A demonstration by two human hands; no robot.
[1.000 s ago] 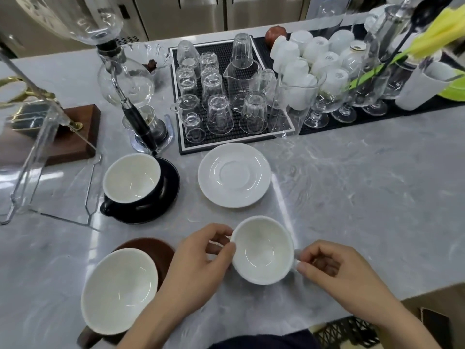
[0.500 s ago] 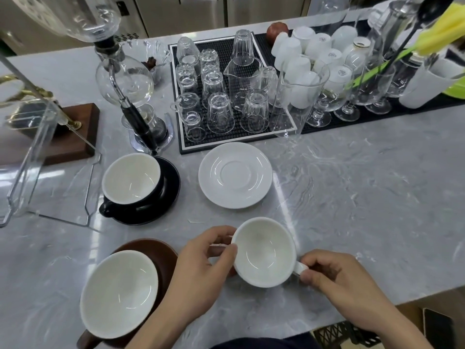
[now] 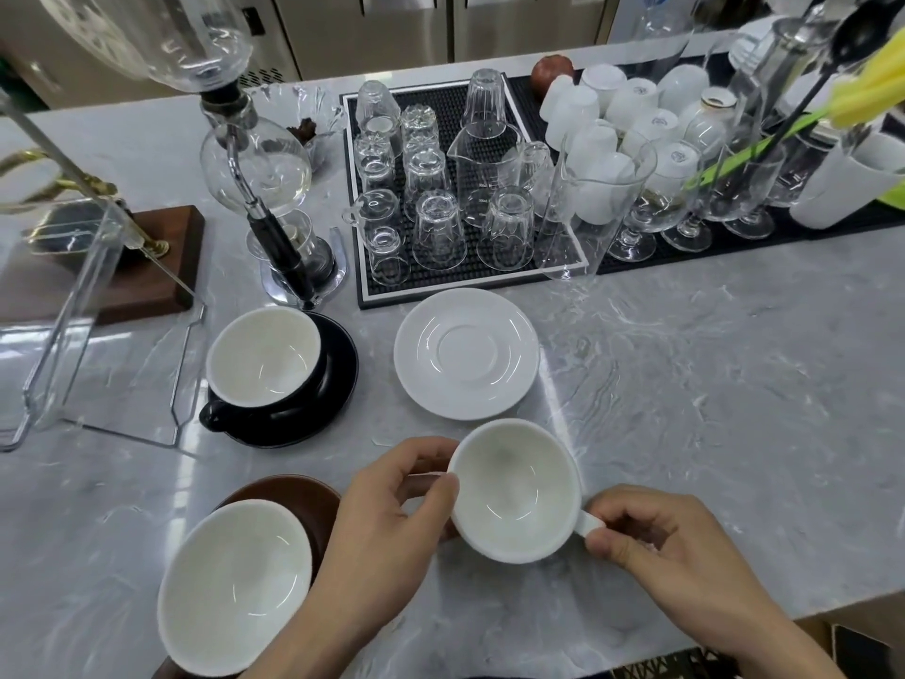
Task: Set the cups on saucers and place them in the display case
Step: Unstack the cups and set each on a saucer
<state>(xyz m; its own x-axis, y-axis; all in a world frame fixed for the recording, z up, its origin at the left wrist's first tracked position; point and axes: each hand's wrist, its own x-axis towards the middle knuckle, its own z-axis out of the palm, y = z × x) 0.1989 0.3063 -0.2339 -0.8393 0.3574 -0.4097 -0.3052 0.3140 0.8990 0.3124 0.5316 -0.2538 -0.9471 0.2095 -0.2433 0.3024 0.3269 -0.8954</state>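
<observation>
A white cup (image 3: 514, 490) is near the counter's front edge, held from both sides. My left hand (image 3: 387, 521) grips its left rim with thumb and fingers. My right hand (image 3: 671, 556) pinches its handle on the right. Just beyond it lies an empty white saucer (image 3: 465, 352). To the left, a black cup (image 3: 264, 365) rests on a black saucer (image 3: 338, 374). At the near left, a brown cup with a white inside (image 3: 235, 585) stands on a brown saucer (image 3: 294, 492). A clear acrylic display case (image 3: 73, 306) stands at the far left.
A siphon coffee maker (image 3: 259, 169) stands behind the black cup. A black mat (image 3: 440, 281) holds several upturned glasses; a second mat to the right carries white cups and stemmed glasses. A wooden block (image 3: 147, 267) sits by the case. Bare marble (image 3: 710, 384) stretches right.
My right hand has closed in on the cup's handle and now pinches it. The white cup has shifted slightly toward me; my left hand keeps its grip on the rim.
</observation>
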